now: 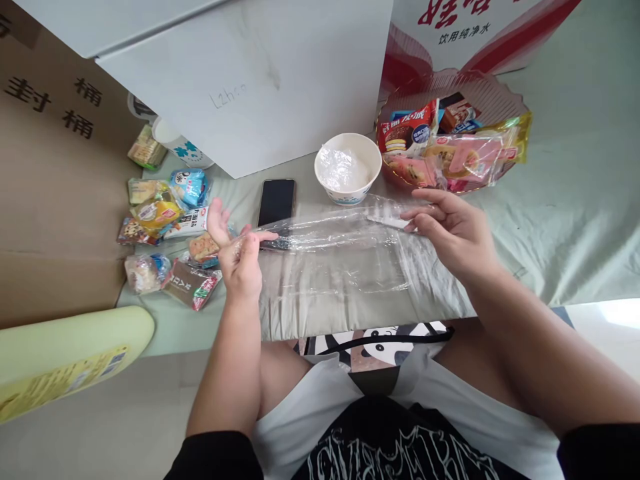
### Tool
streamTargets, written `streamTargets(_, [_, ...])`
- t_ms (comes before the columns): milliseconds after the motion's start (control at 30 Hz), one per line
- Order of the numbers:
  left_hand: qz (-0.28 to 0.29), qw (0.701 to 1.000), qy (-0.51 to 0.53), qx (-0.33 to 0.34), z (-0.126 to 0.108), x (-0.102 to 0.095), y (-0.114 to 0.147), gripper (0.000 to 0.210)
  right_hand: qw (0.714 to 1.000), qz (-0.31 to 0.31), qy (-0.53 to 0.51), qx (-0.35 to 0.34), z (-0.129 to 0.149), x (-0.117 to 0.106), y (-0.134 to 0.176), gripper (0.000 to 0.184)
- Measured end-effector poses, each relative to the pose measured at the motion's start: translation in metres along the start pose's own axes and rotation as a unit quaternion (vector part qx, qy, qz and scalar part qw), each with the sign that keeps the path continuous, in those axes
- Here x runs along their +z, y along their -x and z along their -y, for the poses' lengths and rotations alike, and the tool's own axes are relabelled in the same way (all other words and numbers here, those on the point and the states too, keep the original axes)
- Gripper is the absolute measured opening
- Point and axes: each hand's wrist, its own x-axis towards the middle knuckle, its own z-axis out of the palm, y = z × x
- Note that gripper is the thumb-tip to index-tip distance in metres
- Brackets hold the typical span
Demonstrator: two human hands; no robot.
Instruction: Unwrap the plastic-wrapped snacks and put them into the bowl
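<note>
A sheet of clear plastic film [345, 257] spans the space between my hands, above the cloth-covered surface. My left hand [241, 257] holds its left end near the thumb and forefinger, with the other fingers raised. Between the thumb and fingers of my right hand [453, 233] is a slim whitish blade-like piece [389, 222], its kind unclear, lying against the film. Beyond the film stands a white paper bowl [349, 193] with crumpled clear film [340, 170] inside. A black phone [277, 200] lies partly under the film, beside my left hand.
Packaged snacks [190, 280] lie at left, near a paper cup [180, 143]. A clear ribbed bowl [505, 93] of wrapped snacks sits back right. White box [240, 87], red-and-white carton [470, 40] and brown carton [55, 200] border the surface; a pale green container [75, 360] stands front left.
</note>
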Motion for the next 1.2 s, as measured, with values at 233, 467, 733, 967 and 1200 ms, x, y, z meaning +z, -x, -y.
streamTargets(233, [-0.084, 0.981, 0.174, 0.007, -0.023, 0.016, -0.005, 0.041, 0.977, -0.073, 0.183, -0.076, -0.002, -0.006, 0.0, 0.012])
streamTargets(467, [0.048, 0.948, 0.242, -0.202, -0.032, 0.007, -0.006, 0.034, 0.987, -0.063, 0.064, -0.131, 0.007, -0.002, 0.008, 0.035])
streamTargets(733, [0.047, 0.95, 0.226, -0.211, -0.029, 0.01, -0.009, 0.027, 0.996, -0.001, -0.069, -0.053, 0.002, -0.001, 0.007, 0.042])
streamTargets(967, [0.016, 0.956, 0.226, -0.184, -0.021, 0.009, -0.01, 0.046, 0.999, 0.038, -0.021, -0.028, 0.005, -0.003, 0.007, 0.045])
streamTargets(1200, [0.181, 0.979, 0.055, -0.081, -0.009, -0.011, -0.007, 0.035, 0.998, -0.058, -0.006, -0.003, 0.002, -0.004, 0.002, 0.011])
